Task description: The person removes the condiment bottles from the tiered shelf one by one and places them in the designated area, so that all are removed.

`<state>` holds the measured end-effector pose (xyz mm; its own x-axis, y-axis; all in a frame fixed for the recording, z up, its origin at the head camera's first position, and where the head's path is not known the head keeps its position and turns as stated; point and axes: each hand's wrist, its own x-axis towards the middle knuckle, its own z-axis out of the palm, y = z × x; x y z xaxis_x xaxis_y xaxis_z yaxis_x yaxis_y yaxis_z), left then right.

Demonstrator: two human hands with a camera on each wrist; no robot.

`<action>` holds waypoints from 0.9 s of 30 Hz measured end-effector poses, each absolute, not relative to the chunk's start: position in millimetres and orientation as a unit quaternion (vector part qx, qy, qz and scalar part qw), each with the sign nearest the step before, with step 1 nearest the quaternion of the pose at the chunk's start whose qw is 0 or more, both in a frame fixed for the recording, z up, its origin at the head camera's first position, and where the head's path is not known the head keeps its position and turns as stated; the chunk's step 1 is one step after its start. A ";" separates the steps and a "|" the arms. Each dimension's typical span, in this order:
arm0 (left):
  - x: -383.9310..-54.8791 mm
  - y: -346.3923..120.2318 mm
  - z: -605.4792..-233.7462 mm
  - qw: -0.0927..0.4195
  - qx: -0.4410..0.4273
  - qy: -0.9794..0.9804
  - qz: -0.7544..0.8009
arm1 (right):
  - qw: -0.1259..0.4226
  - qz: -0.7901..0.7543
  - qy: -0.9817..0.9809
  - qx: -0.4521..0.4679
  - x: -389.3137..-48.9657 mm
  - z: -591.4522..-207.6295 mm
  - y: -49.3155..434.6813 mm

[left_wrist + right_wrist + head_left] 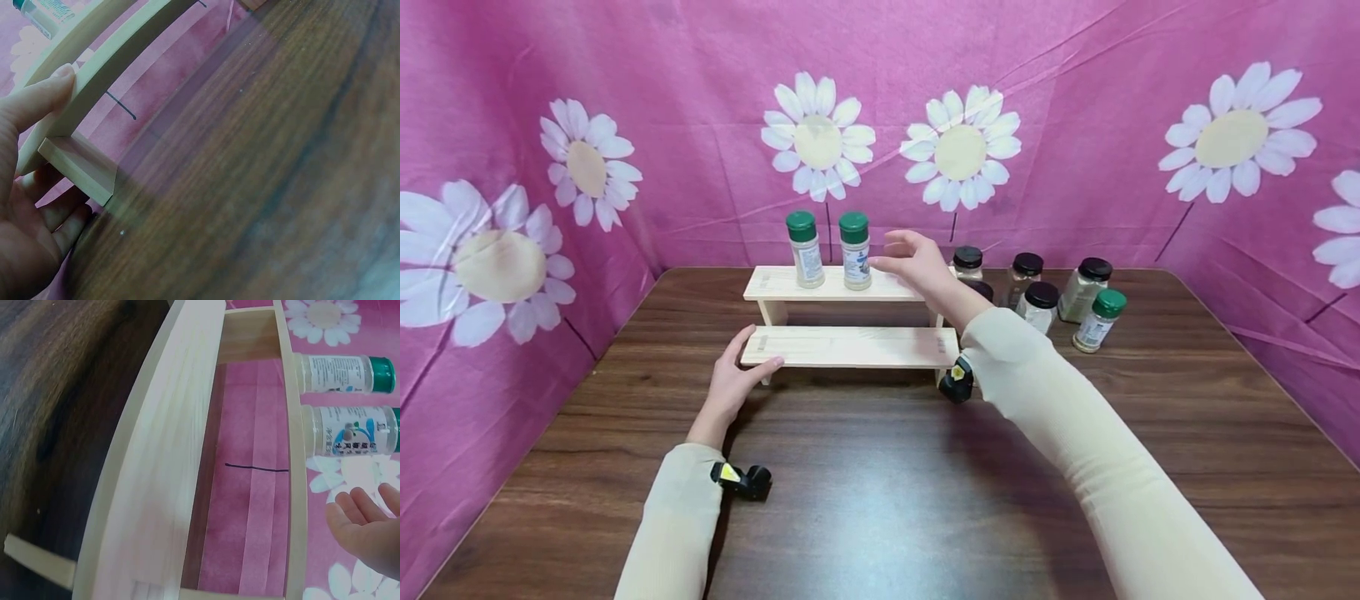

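A two-step wooden rack (850, 346) stands on the table. My left hand (736, 385) grips the left end of its lower step, the thumb on the front edge and the fingers around the side. Two green-capped spice jars stand upright on the upper step: one jar (806, 250) at the left, the other jar (855, 252) near the middle. Just right of the middle jar is my right hand (917, 267), holding nothing. In the right wrist view its fingers (359, 509) are loosely bent, with a gap between them and the jar.
Right of the rack stand several black-lidded jars (1078, 292) and one green-capped jar (1099, 321), partly behind my right forearm. A pink cloth (880, 50) with white daisies hangs behind the brown wooden table (850, 475).
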<state>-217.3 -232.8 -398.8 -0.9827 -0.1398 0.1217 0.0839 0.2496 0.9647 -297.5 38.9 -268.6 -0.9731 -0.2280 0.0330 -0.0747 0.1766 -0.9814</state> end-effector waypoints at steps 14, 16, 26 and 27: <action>-216.7 -231.2 -397.8 0.091 0.021 -0.786 -0.611 | 0.045 -0.676 0.729 -0.097 -304.4 -276.8 18.1; -216.8 -231.3 -397.7 0.089 0.022 -0.785 -0.613 | 0.041 -0.679 0.727 -0.095 -305.6 -277.3 14.4; -216.1 -231.0 -396.7 0.089 0.024 -0.784 -0.615 | 0.029 -0.685 0.724 -0.076 -309.1 -278.3 3.5; -216.0 -231.1 -396.6 0.088 0.024 -0.783 -0.616 | 0.027 -0.684 0.725 -0.074 -309.4 -278.3 2.8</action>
<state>-216.0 -231.1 -396.6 -0.9833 -0.1457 0.1090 0.0716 0.2410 0.9679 -309.4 2.8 -278.3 -0.9875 -0.1452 0.0619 -0.0703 0.0536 -0.9961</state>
